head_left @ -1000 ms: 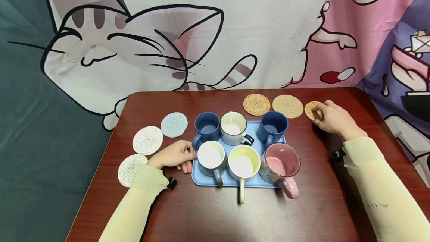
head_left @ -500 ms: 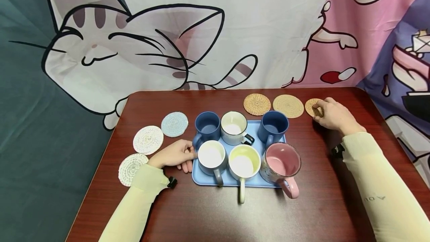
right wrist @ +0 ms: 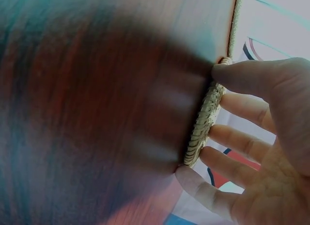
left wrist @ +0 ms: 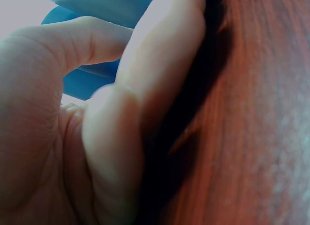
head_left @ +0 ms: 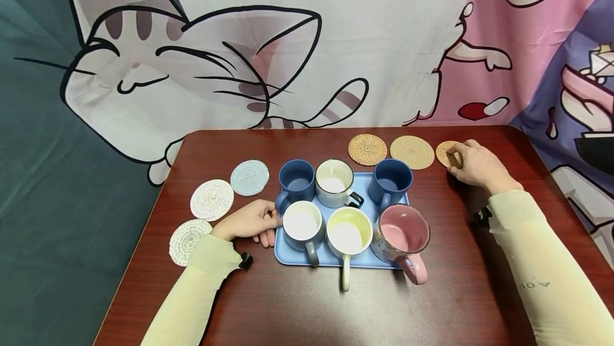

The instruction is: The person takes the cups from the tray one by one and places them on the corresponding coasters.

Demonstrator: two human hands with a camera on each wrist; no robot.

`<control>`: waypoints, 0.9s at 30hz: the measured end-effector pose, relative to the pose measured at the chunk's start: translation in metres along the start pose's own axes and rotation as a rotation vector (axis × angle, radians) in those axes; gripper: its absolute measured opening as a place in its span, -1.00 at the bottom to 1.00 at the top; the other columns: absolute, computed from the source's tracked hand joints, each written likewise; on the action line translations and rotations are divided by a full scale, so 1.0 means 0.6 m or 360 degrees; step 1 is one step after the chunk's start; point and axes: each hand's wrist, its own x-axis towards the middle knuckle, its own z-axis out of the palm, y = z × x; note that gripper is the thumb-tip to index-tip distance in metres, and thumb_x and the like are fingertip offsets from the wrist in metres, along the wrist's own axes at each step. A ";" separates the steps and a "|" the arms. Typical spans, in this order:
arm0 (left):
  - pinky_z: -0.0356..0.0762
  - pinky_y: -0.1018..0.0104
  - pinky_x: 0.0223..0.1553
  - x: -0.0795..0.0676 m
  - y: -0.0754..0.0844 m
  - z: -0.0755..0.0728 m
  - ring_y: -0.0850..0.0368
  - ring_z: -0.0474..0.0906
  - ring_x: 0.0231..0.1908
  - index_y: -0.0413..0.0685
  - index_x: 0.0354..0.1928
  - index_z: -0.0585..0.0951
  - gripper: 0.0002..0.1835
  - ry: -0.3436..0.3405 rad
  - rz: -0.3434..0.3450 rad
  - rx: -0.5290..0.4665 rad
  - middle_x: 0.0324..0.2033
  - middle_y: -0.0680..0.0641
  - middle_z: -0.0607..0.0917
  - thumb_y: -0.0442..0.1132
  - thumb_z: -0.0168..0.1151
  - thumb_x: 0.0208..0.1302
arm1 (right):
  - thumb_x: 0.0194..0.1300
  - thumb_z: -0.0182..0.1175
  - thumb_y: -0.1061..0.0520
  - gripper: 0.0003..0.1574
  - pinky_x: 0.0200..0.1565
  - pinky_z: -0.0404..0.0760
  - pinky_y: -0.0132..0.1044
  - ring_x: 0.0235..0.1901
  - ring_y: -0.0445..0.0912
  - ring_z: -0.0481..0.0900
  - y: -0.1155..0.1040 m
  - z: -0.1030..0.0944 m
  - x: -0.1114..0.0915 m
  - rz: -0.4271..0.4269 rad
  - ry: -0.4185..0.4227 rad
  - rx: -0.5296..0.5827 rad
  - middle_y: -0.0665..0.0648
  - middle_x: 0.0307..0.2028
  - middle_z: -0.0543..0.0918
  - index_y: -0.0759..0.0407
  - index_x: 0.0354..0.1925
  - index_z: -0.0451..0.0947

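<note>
At the tray's left edge, my left hand [head_left: 250, 222] grips the blue tray [head_left: 283, 257], thumb above and fingers lower down. In the left wrist view the thumb [left wrist: 92, 38] meets the index finger near blue surfaces. On the tray stand a grey mug [head_left: 303, 223], a pale yellow mug [head_left: 349, 231], a pink mug [head_left: 402, 231], a white mug with a black handle [head_left: 333, 183] and two blue mugs [head_left: 296, 179]. At the far right, my right hand [head_left: 479, 166] holds a small woven coaster [head_left: 443, 150] by its rim, fingers spread along it; the hand hides part of it.
Two straw coasters [head_left: 367, 150] lie in a row left of the held one, along the table's back. A light blue coaster [head_left: 249, 177] and two white crocheted coasters [head_left: 212, 199] curve along the left side. A printed curtain [head_left: 384, 42] hangs behind the table [head_left: 336, 314].
Since a second ago, my right hand and the small coaster have shifted slightly toward the table's back edge. The left hand, tray and mugs look unmoved.
</note>
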 end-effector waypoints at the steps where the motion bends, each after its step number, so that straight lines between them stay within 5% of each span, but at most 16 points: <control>1: 0.55 0.42 -0.65 0.000 0.000 0.000 0.04 0.77 -0.59 -0.15 -0.25 0.53 -0.72 0.0000 0.0001 -0.0001 -0.58 -0.12 0.80 -0.06 0.19 0.51 | 0.13 0.38 0.16 -0.43 0.03 0.50 0.38 -0.07 0.43 0.56 0.000 0.000 0.000 -0.0006 0.0008 -0.0002 0.56 0.04 0.48 0.34 0.10 0.53; 27: 0.55 0.42 -0.65 0.000 0.003 -0.001 0.03 0.77 -0.59 -0.14 -0.26 0.54 -0.72 -0.0003 0.0010 0.0013 -0.59 -0.11 0.79 -0.06 0.19 0.51 | 0.10 0.39 0.18 -0.35 0.02 0.46 0.42 -0.01 0.57 0.47 -0.012 0.001 -0.018 -0.0041 0.0160 -0.0063 0.59 0.05 0.45 0.40 0.13 0.47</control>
